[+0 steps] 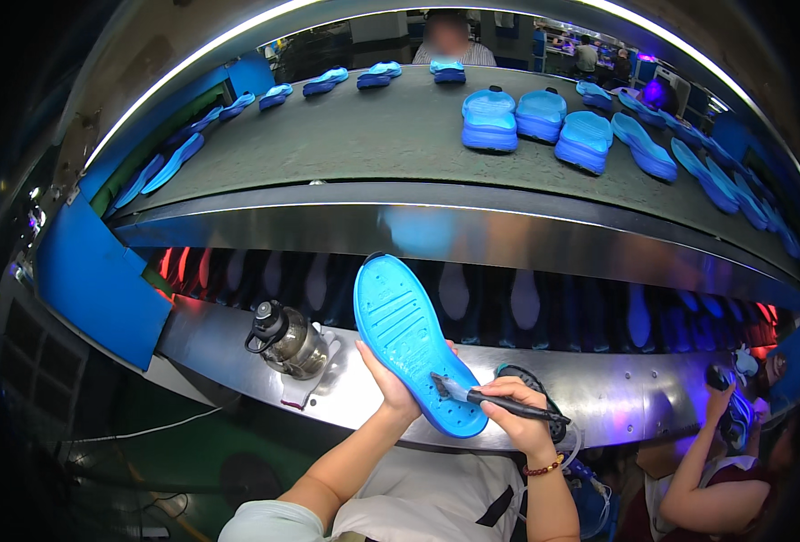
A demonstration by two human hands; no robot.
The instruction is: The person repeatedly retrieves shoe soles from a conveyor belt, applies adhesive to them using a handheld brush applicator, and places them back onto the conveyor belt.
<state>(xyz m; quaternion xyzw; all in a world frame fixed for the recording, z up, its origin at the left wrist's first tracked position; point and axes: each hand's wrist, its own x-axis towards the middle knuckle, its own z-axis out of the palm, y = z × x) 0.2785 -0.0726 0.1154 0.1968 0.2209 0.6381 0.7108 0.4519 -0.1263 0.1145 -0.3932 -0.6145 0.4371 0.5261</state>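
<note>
My left hand (384, 381) is closed round the edge of a bright blue shoe sole (400, 312), its fingers partly hidden underneath. The sole stands tilted in front of me, its grooved, pitted face toward me and a small dark tab at its top end. My right hand (519, 417) grips a brush (537, 412) with a black handle and a pale tube trailing from its rear end. The brush's dark bristles touch the lower part of the sole. Behind my right hand lies a dark, rounded object (555, 430), mostly covered, its kind unclear.
A metal ledge (364, 406) runs before me, with a dark-lidded bottle (287, 341) and a pale cloth (302, 390) on its left. Beyond, several blue soles (490, 122) ride a dark conveyor belt (310, 135) above a lower row of soles. A co-worker's hand (718, 397) holds a shoe part at right.
</note>
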